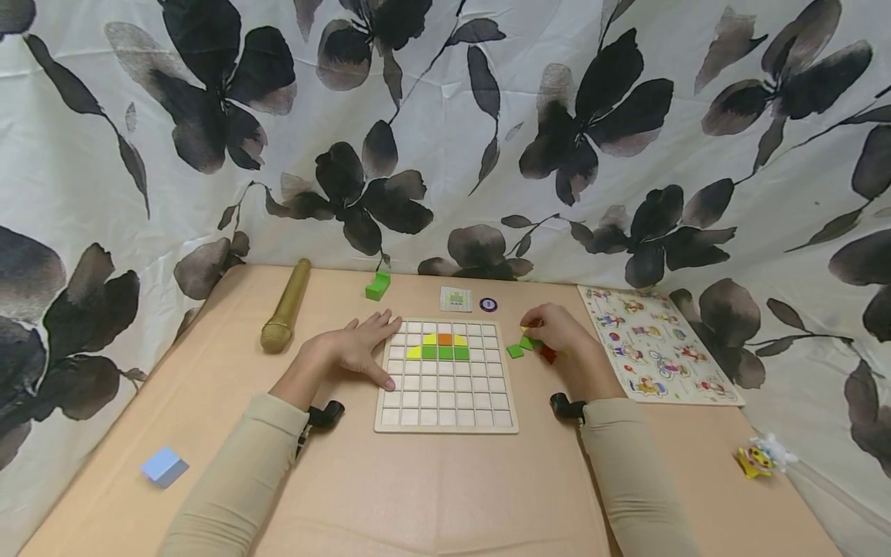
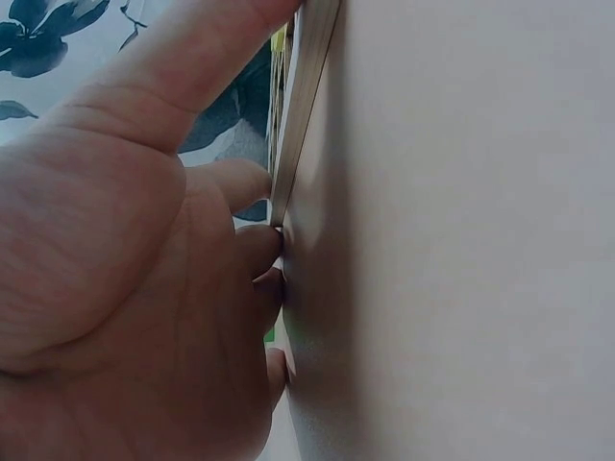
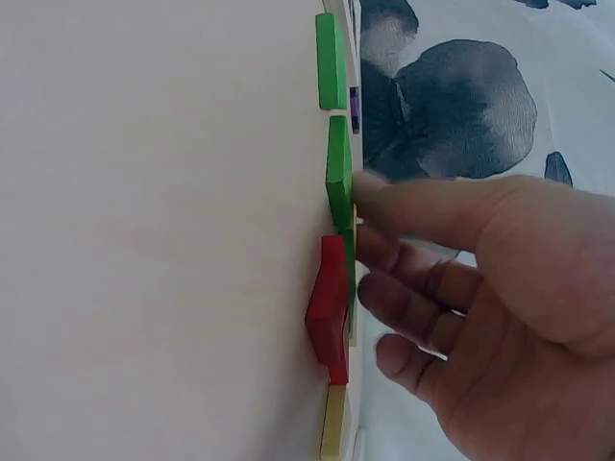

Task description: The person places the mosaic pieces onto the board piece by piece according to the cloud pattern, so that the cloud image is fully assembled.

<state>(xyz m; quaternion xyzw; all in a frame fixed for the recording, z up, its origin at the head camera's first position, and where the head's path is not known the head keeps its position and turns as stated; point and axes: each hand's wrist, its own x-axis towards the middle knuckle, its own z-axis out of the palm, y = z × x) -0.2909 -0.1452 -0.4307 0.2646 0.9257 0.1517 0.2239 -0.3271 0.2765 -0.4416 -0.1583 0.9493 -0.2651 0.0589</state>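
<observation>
— Tiles: where, and which hand nearer?
— Loose, right of the board [image 1: 480, 402]. Right hand [image 1: 560, 331] is at them; left hand [image 1: 356, 348] well off, fingers spread, along the board's left edge

— What matters most for a move?
— My read: the board lies to the right hand's left, with one green tile [image 1: 515, 351] in the gap, apart from the fingers. It sits askew to the grid. Long axis unclear; the wrist view gives it edge-on

— Right grip?
— Fingers bent, tips down at the cluster. Wrist view puts a fingertip against or just behind a second green tile [image 3: 340, 173]. Cannot tell if it pinches anything

— Near it?
— Red tile [image 3: 328, 303] below that green in the same view, then a yellow tile [image 3: 333, 423]

— Hidden?
— Right hand covers part of the cluster in the head view, so no count. A yellow bit [image 1: 524, 329] shows by the fingertips, shape lost. Left thumb tip cut off in its wrist view
</observation>
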